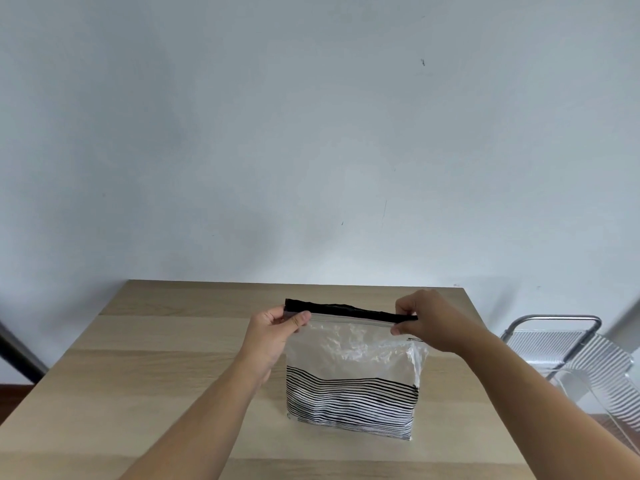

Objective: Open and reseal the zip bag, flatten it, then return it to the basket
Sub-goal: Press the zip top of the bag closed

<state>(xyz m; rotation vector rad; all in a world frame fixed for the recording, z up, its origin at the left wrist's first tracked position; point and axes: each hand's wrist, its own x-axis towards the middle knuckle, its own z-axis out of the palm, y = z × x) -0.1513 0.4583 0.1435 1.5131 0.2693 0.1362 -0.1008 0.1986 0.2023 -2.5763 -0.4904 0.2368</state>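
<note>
You hold the zip bag (351, 368) upright on the desk (166, 375), left hand (277, 332) and right hand (427, 320) each in a pinching grip on its black zip strip (349, 310). Keep one corner steady and work along evenly.

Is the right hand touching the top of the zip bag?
Touching. The head view shows the right hand pinching the zip bag at its black top strip.

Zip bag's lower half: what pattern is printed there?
Wavy black horizontal stripes on white, below the clear upper part of the zip bag; head view.
</note>
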